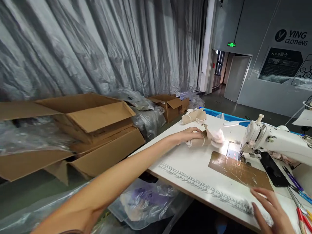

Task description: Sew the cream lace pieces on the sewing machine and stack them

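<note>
My left hand [191, 134] reaches out across the white sewing table [180, 159], its fingers closed over a rolled beige bundle [197, 142] with white string around it. Pale, crumpled fabric [216, 136] lies beside that bundle, near the lit needle area. Behind it rests another tied beige roll [193, 117]. At the near right, my right hand [273, 208] is held with fingers apart and nothing in them, close to the brown board [241, 170] and the printed ruler scale [204, 187].
A white sewing machine [275, 139] occupies the right side. Near it lie a black phone [274, 169] and red-handled scissors [301, 216]. Open cardboard boxes [102, 117] stand on the left. Clear plastic bags [146, 201] lie below the table edge.
</note>
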Available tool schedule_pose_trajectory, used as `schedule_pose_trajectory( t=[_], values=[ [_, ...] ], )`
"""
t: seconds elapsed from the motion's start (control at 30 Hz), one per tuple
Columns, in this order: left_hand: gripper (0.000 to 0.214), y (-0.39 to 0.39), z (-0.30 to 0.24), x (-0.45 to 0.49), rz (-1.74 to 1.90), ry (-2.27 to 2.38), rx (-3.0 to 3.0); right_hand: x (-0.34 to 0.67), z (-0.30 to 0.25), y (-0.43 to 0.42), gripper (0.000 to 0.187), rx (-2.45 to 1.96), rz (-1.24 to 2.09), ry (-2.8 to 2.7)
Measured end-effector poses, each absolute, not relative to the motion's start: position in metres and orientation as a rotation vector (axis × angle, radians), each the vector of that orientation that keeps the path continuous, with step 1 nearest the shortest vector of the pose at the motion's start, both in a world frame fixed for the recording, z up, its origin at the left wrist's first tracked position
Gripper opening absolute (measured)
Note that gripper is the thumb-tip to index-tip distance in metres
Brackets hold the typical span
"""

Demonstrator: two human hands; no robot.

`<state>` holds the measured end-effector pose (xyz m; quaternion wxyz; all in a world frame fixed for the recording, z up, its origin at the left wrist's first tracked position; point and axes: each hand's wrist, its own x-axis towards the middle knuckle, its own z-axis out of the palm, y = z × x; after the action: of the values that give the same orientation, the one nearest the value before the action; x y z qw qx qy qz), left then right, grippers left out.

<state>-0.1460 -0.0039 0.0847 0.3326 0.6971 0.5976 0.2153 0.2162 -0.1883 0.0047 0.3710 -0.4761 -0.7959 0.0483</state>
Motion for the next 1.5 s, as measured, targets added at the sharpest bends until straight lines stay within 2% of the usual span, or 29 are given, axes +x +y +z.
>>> schedule_pose_trajectory(
  t=[0.13, 0.23, 0.33, 0.5, 0.83, 0.97, 1.07, 1.2, 1.4, 1.5],
  values=[
    [0.066, -0.053, 0.084, -0.132, 0.484, 1.520, 1.925, 0.127, 0.015, -0.173, 0.048, -0.779, 0.102, -2.333],
    [0.066, -0.080, 0.084, -0.122, 0.384, 1.614, 2.051, 0.088, 0.017, -0.157, 0.058, -0.607, -0.029, -2.406],
    [0.061, -0.096, 0.083, -0.118, 0.343, 1.643, 2.092, 0.081, 0.008, -0.136, 0.062, -0.771, -0.267, -2.333],
    [0.063, -0.097, 0.074, -0.129, 0.367, 1.635, 2.041, 0.097, -0.010, -0.106, 0.046, -1.272, -0.357, -2.264],
    [0.052, -0.019, 0.065, -0.176, 0.669, 1.825, 2.019, 0.068, -0.023, -0.080, 0.060, -1.059, -0.531, -2.086],
    [0.052, 0.039, 0.066, -0.193, 0.740, 2.080, 2.000, 0.058, -0.031, -0.074, 0.070, -1.025, -0.480, -2.103],
    [0.056, 0.081, 0.061, -0.196, 0.724, 2.236, 1.963, 0.049, -0.037, -0.068, 0.072, -1.015, -0.425, -2.168],
    [0.038, 0.122, 0.052, -0.194, 0.698, 2.379, 1.896, 0.032, -0.042, -0.058, 0.069, -1.167, -0.262, -2.283],
    [0.036, 0.143, 0.035, -0.205, 0.720, 2.441, 1.924, 0.014, -0.020, -0.048, 0.065, -1.445, 0.086, -2.421],
    [0.045, 0.134, 0.031, -0.218, 0.770, 2.395, 2.025, 0.007, -0.002, -0.044, 0.065, -1.526, 0.193, -2.473]
  ],
)
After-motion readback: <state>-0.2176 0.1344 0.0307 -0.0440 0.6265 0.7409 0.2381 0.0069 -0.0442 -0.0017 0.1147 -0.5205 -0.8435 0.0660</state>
